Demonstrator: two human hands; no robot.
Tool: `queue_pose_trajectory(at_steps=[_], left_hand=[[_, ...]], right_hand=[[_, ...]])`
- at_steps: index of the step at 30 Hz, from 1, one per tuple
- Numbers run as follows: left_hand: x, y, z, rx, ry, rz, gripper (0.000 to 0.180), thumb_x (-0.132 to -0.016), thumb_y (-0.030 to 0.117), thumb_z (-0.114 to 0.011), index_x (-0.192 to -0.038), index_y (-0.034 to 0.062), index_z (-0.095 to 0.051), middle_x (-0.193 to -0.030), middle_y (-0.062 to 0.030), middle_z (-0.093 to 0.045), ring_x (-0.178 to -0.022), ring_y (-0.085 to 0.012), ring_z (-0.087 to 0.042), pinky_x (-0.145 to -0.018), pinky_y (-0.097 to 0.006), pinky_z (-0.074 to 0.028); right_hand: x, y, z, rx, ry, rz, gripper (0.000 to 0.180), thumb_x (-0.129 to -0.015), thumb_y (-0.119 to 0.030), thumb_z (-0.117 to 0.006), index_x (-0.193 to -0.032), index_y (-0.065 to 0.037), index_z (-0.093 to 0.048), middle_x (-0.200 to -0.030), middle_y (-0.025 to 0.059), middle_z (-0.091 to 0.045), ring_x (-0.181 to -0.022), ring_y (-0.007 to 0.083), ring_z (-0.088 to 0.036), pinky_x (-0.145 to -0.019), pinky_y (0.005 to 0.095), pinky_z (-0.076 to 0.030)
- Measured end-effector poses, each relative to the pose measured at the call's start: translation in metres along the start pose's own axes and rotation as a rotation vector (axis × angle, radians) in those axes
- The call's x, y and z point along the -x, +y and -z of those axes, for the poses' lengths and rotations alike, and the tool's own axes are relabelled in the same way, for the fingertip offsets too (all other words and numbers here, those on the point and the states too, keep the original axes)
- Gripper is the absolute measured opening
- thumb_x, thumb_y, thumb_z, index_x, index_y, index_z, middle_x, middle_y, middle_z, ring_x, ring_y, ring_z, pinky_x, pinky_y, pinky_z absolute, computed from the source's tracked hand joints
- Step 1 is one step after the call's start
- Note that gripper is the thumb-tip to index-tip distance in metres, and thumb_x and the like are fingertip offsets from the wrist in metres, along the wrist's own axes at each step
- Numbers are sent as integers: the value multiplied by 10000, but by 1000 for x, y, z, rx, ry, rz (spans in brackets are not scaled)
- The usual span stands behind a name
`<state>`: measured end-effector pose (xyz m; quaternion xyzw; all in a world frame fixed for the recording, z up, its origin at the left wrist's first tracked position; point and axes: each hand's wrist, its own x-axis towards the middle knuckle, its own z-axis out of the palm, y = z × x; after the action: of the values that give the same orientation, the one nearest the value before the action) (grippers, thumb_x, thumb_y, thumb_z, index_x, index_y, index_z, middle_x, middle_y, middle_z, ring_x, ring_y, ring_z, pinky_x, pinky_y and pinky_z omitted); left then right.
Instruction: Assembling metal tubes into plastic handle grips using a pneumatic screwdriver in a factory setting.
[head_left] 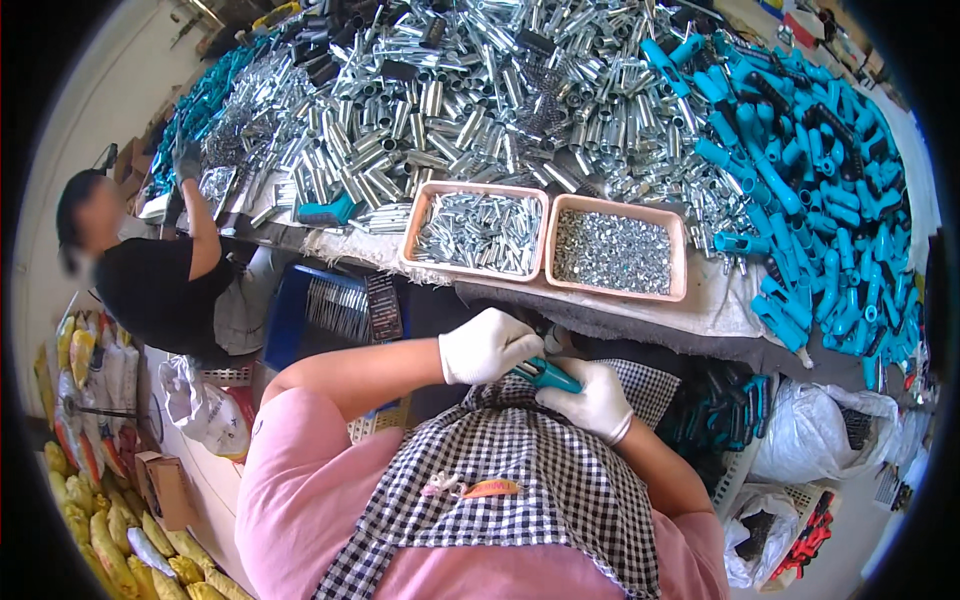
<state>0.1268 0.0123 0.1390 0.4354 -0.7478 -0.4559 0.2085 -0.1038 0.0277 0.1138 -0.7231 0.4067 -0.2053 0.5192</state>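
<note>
Both my hands wear white gloves and meet in front of my checked apron, just short of the table edge. A teal plastic tool handle [548, 375] lies between them, with a bit of metal showing at its left end. My right hand [592, 400] is wrapped round the handle's right part. With bent fingers, my left hand [490, 346] is closed at the metal end; what it pinches is hidden by the glove. Beyond them on the table stand two pinkish trays: the left tray [404, 250] holds small metal pins, the right tray [617, 288] tiny metal pieces.
Metal tubes [430, 125] are heaped across the table, with teal handles [800, 180] piled at right. A blue crate [283, 320] of metal parts sits below the edge at left. A co-worker [150, 270] in black reaches into the far left heap. White sacks [825, 425] stand at right.
</note>
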Motion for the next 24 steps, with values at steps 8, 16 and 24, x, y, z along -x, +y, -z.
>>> queue_pose_trajectory(at_steps=[8,16,24], left_hand=[[-84,-39,93,-976,-20,18,286,-758,10,-592,-1034,52,-655,-959,-194,-659,-935,-366,-643,-841,-457,-510],[-76,-28,100,-989,195,-12,219,-805,23,-589,-1005,52,-672,-1015,-179,-625,-995,-331,-632,-788,-387,-541],[-18,11,13,-17,252,-437,243,-996,265,-536,-931,31,-540,-1008,-159,-662,-960,-310,-654,-857,-384,-521]], right_hand=[[2,-10,14,-13,227,-78,302,-756,-288,-781,-826,-19,-664,-682,208,-619,-619,347,-643,-593,364,-503],[13,-16,22,214,266,0,314,-751,-318,-779,-882,-53,-674,-731,184,-646,-685,376,-649,-583,421,-514],[6,-26,16,277,242,73,301,-734,-330,-785,-870,-82,-681,-739,167,-659,-682,367,-657,-588,428,-523]])
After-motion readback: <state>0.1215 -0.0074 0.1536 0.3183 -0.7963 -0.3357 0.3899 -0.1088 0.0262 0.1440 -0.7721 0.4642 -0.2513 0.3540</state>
